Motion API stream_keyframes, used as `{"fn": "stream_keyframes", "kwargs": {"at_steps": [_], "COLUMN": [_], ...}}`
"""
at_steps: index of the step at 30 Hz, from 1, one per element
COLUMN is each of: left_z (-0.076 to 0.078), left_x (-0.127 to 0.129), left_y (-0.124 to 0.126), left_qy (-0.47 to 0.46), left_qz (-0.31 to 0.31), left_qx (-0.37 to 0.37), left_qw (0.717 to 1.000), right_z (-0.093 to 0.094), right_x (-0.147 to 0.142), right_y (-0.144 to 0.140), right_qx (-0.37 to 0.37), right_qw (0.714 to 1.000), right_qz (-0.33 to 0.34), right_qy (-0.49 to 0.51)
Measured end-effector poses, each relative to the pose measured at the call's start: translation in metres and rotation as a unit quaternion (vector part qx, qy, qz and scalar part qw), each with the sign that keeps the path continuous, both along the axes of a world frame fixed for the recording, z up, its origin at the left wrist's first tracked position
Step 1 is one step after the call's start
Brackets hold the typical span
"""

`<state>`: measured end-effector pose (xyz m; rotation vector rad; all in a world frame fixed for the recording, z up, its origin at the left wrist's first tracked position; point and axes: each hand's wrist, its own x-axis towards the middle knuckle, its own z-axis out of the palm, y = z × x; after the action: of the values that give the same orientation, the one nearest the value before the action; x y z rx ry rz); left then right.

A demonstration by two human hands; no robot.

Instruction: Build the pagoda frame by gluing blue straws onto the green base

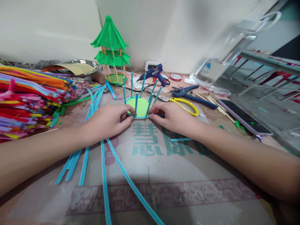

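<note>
A round light-green base (140, 105) edged in blue lies on the plastic-covered table, with several blue posts (136, 104) standing around its rim. My left hand (111, 120) pinches the rim at its near left, thumb and forefinger pressed together. At the near right, my right hand (170, 115) pinches the rim beside another post. Long blue pipe cleaners (131, 181) pass under my left wrist and run toward me. More blue strips (76, 162) lie beneath my left forearm.
A green two-roofed pagoda model (110, 51) stands behind. Bundled coloured pipe cleaners (30, 103) fill the left. A blue glue gun (154, 74), yellow-handled scissors (187, 106), blue cutters (194, 95), a phone (243, 117) and a clear water jug (217, 56) lie or stand at the back and right.
</note>
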<state>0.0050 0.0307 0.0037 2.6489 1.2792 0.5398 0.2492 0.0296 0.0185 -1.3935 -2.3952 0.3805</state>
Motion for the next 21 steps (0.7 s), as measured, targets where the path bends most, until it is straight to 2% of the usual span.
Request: {"fn": "stream_keyframes", "kwargs": {"at_steps": [6, 21], "left_z": [0.0001, 0.0029], "left_x": [-0.0037, -0.003], "left_y": [-0.0042, -0.0051], "left_qy": [0.04, 0.073], "left_qz": [0.01, 0.021], "left_qx": [0.038, 0.026], "left_qw": [0.998, 0.997], "right_z": [-0.001, -0.0019], "right_x": [0.0004, 0.0016], "right_y": [-0.0003, -0.0027], "right_qx": [0.011, 0.032], "right_qw": [1.0, 0.999], "right_qz": [0.004, 0.012], "right_qy": [-0.002, -0.017]}}
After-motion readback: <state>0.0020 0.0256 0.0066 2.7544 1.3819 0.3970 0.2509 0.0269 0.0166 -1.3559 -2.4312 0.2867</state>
